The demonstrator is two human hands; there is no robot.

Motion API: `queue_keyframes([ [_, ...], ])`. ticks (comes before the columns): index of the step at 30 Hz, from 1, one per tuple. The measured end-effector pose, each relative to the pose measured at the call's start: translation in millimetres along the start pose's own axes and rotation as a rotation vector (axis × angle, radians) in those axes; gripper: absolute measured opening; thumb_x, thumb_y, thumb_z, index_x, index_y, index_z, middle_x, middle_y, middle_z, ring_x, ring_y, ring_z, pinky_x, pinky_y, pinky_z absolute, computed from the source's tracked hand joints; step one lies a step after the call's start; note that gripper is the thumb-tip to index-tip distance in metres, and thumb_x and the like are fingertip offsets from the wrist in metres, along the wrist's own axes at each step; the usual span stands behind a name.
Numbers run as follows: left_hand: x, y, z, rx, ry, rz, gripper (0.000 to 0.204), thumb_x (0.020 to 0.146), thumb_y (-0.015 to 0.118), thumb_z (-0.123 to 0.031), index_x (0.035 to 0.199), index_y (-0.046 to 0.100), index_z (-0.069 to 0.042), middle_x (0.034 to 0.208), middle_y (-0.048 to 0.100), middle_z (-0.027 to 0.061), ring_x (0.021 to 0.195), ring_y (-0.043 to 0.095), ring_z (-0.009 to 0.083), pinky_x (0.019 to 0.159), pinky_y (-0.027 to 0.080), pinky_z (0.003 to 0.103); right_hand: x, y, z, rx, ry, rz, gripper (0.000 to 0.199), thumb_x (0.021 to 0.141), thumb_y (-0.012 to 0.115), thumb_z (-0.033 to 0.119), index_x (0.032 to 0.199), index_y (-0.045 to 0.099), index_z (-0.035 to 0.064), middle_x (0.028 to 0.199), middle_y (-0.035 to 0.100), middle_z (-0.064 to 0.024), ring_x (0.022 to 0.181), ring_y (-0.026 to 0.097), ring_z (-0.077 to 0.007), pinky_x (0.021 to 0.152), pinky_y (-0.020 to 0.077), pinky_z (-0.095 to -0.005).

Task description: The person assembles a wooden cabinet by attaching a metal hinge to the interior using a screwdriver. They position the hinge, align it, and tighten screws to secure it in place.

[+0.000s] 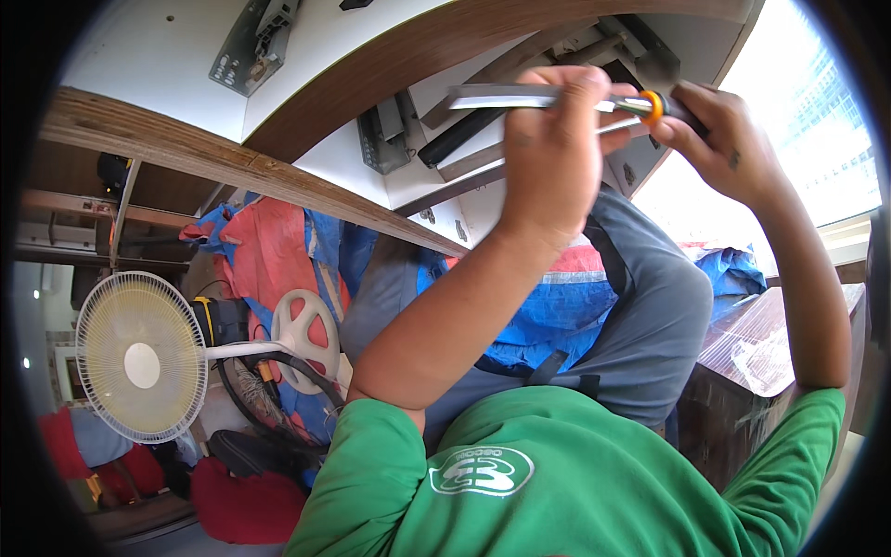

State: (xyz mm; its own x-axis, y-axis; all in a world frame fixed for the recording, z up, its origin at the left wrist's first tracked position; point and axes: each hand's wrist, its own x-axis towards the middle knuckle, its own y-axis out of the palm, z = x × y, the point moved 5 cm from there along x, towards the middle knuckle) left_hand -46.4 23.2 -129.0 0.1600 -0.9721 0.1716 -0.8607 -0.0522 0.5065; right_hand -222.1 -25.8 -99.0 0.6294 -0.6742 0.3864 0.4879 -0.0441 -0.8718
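Observation:
A chisel (pixel 628 104) with a long, flat metal blade and a black handle ringed in orange is raised in front of the wooden cabinet. Its blade points left. My left hand (pixel 563 139) is closed around the blade, the fingertips on its far side partly hidden. My right hand (pixel 719 139) grips the black handle, thumb and fingers near the orange ring. Behind my hands, dark and light strips (pixel 464 139) lie at a slant inside the white-lined cabinet (pixel 339 167).
Metal fittings (pixel 252 54) sit on the white panels, with a brown wooden edge (pixel 371 56) between them. A pedestal fan (pixel 141 357) and blue and red tarpaulin (pixel 269 251) are at left. A plastic-wrapped brown box (pixel 752 353) stands at right beside my legs.

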Motion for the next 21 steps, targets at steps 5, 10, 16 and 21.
queue_keyframes([
  [5, 12, 24, 15, 0.073, -0.109, 0.082, 0.031, 0.100, 0.056, -0.026, 0.115, 0.050, 0.000, 0.105, 0.070, 0.0241, 0.094, 0.075, 0.0318, 0.079, 0.062, 0.040, -29, -1, -27, 0.064, 0.130, -0.085, 0.059, 0.098, 0.060, 0.057, 0.081, 0.059, 0.0012, 0.061, 0.048, -0.0109, 0.056, 0.048, -0.0213, 0.054, 0.0382, -0.0380],
  [10, 26, 32, 18, 0.097, -0.143, 0.138, 0.030, 0.098, 0.053, -0.024, 0.110, 0.052, 0.004, 0.101, 0.069, 0.0249, 0.085, 0.076, 0.0363, 0.073, 0.065, 0.043, -31, -3, -40, 0.007, 0.140, -0.130, 0.059, 0.098, 0.060, 0.057, 0.083, 0.059, 0.0007, 0.063, 0.049, -0.0129, 0.056, 0.048, -0.0219, 0.055, 0.0390, -0.0375],
  [16, 31, 33, 24, 0.039, -0.111, 0.139, 0.028, 0.095, 0.052, -0.019, 0.107, 0.051, 0.007, 0.096, 0.069, 0.0296, 0.081, 0.075, 0.0397, 0.074, 0.066, 0.046, -27, -1, -41, 0.020, 0.119, -0.153, 0.058, 0.099, 0.060, 0.056, 0.083, 0.058, 0.0006, 0.062, 0.048, -0.0126, 0.056, 0.047, -0.0207, 0.055, 0.0388, -0.0378],
  [21, 32, 29, 22, 0.060, -0.096, 0.055, 0.027, 0.095, 0.052, -0.017, 0.105, 0.049, 0.008, 0.094, 0.068, 0.0316, 0.080, 0.075, 0.0410, 0.075, 0.066, 0.047, -25, 3, -40, 0.033, 0.103, -0.113, 0.058, 0.098, 0.062, 0.056, 0.083, 0.059, 0.0002, 0.062, 0.048, -0.0113, 0.057, 0.047, -0.0201, 0.055, 0.0388, -0.0364],
])
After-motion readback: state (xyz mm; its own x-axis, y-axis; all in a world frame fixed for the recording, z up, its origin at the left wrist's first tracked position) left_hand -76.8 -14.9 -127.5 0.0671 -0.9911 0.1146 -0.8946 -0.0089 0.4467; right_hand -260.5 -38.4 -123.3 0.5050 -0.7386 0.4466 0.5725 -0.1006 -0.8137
